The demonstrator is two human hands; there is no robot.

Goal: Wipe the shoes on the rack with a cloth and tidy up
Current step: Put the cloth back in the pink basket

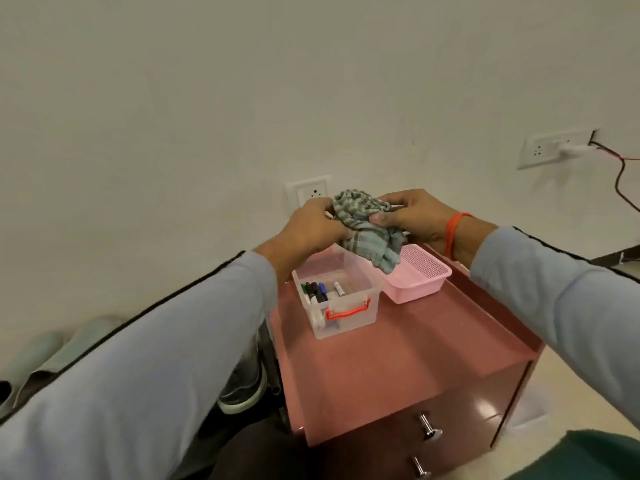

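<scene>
Head cam: both hands, left hand [313,226] & right hand [412,216], pinch the bunched cloth [367,230] above the pink basket [420,277], far side of table [398,358]. Imo fold it flat b4 wiping shoes [242,386], near left.

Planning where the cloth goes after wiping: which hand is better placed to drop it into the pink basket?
Probably the right hand. It grips the striped grey-green cloth almost above the pink perforated plastic basket; the left hand holds it over the clear plastic box.

Soft, even indoor light, faint shadows, slight overall blur, and wide-angle bending at the edges.
</scene>
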